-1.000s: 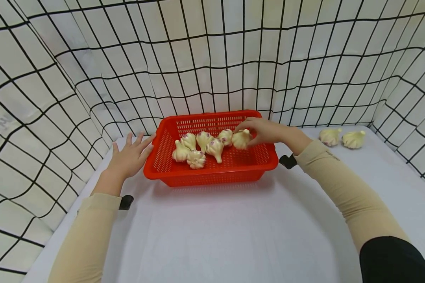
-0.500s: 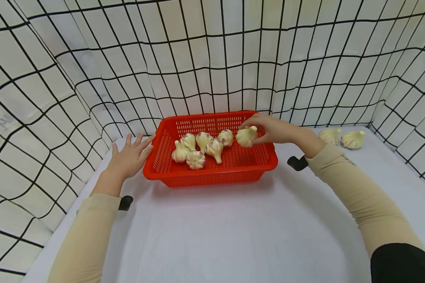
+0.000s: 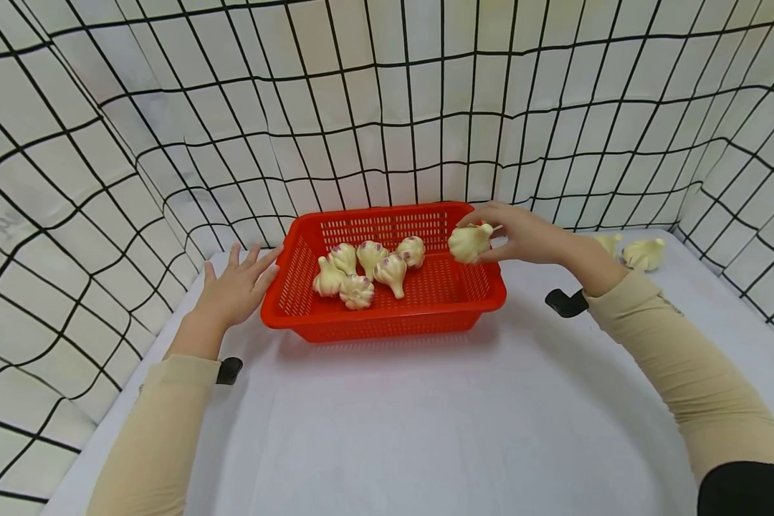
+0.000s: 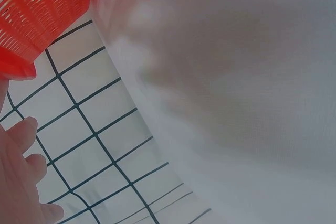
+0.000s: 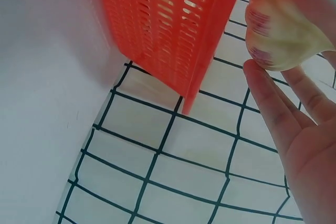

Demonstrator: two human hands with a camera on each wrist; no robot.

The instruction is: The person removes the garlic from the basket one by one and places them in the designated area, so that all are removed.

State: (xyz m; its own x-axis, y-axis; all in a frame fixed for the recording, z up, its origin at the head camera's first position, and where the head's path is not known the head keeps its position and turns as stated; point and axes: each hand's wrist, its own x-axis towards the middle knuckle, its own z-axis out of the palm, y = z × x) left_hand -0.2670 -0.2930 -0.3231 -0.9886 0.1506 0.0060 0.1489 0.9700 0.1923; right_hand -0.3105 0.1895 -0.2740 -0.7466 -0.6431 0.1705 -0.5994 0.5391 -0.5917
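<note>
Lifted since a second ago: right hand with one garlic bulb, up from among the other bulbs and out over the right rim of the red basket, near its far right corner. Fingers curled round the bulb, thumb on top, stem pointing right; in the right wrist view same bulb pinched at the fingertips, purple streaks showing on its skin, basket's slotted wall just beside

Unmoved: left hand, flat on the white table, fingers straight and spread, tips touching the basket's left rim, holding nothing. In the left wrist view only the edge of the palm and some fingers, with a corner of the basket above

Inside the basket, five garlic bulbs bunched toward the left and far side, touching one another, some upright, some tipped over; right half of the basket floor bare

Two more garlic bulbs at the table's far right corner: one in plain sight, another partly hidden behind the right forearm. Black-gridded white cloth walling the table on three sides
</note>
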